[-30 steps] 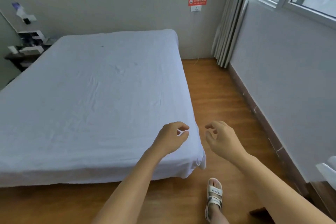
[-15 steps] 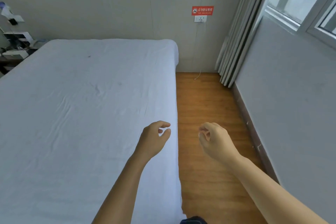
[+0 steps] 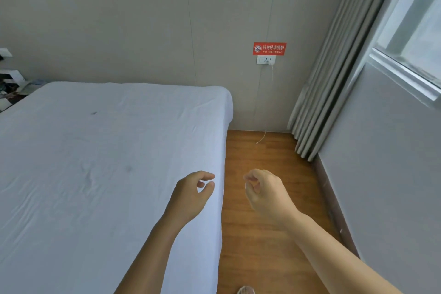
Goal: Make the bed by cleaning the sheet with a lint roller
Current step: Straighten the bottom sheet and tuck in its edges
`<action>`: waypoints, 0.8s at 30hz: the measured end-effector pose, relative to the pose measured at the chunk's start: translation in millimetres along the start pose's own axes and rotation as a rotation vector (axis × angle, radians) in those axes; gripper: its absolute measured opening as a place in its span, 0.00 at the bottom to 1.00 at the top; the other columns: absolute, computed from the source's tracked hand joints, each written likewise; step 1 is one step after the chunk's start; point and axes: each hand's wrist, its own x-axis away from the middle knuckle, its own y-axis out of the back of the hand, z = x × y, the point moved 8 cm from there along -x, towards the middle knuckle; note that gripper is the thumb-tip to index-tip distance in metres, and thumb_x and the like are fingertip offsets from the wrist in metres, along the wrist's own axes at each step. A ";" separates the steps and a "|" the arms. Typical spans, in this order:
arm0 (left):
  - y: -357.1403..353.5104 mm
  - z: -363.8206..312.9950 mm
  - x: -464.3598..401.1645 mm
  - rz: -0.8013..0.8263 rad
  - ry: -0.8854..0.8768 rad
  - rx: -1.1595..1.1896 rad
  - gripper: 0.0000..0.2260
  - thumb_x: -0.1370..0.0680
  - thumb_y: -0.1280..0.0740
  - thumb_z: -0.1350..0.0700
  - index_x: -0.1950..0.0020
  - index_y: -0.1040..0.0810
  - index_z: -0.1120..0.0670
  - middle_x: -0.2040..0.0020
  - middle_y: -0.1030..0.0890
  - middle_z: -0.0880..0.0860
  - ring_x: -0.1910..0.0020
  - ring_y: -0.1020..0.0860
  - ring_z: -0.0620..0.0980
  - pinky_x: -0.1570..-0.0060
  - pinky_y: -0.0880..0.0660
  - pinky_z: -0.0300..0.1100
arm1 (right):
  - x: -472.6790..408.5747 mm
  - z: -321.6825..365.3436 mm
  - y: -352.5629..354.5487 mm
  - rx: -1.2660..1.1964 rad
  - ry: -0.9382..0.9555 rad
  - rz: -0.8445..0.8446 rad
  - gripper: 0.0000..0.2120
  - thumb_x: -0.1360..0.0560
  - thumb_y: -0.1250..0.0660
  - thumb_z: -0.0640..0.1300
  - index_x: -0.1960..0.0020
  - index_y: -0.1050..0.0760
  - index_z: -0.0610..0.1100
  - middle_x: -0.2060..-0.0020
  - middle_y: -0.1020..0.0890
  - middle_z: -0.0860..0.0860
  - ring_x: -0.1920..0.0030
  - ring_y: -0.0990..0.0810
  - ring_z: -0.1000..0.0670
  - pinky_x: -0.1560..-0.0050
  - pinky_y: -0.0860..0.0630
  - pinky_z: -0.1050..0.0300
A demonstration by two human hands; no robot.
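Pale blue-white cotton sheet (image 3: 100, 174) covers the whole mattress of the bed (image 3: 228, 112), pulled fairly flat, shallow creases through the middle. Two small dark specks on it: one towards the far end (image 3: 93, 113), one mid-sheet (image 3: 128, 169). Could be lint or stains, too small to tell. Likely first targets for the roller.

No lint roller in view anywhere, so the cleaning step looks not yet started; the tool has to be fetched first.

Handling judgement: sheet is thin, soft, light. It'll bunch and drag under a sticky roller unless held taut. Best to press flat with one hand just beside the stroke, or grip the hem at the bed's right edge, and roll away from the held point.

Left hand (image 3: 191, 196) hovers over the sheet near the right edge, fingers loosely curled, thumb and forefinger close together, nothing held. Right hand (image 3: 267, 196) hovers over the wooden plank floor (image 3: 262, 234), also loosely curled and holding nothing.

Surroundings: beige panel wall behind the bed with a red no-smoking sign (image 3: 269, 48) above a white socket (image 3: 266, 59), thin white cable (image 3: 265, 131) hanging to the floor. Grey pleated curtain (image 3: 329, 83) in the corner, window (image 3: 410, 38) on the right. Cluttered dark nightstand (image 3: 9, 88) at far left. Sandalled toe (image 3: 245, 290) at the bottom edge.
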 end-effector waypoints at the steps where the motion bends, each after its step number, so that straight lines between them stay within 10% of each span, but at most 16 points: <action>1: -1.8 -5.1 -29.4 0.005 0.002 -0.003 0.09 0.17 0.33 0.52 0.38 0.19 0.44 0.41 0.20 0.36 0.44 0.21 0.38 0.53 0.29 0.25 | -27.5 -6.6 4.4 0.001 0.001 0.004 0.09 0.21 0.35 0.43 0.42 0.20 0.47 0.51 0.18 0.55 0.51 0.20 0.56 0.50 0.20 0.57; 24: -2.7 -14.6 -646.2 -0.169 0.197 -0.033 0.09 0.18 0.33 0.51 0.39 0.17 0.47 0.42 0.18 0.41 0.47 0.20 0.38 0.48 0.24 0.37 | -677.0 -164.5 5.4 -0.043 0.134 0.210 0.10 0.21 0.35 0.42 0.43 0.18 0.46 0.58 0.19 0.62 0.57 0.18 0.57 0.51 0.18 0.58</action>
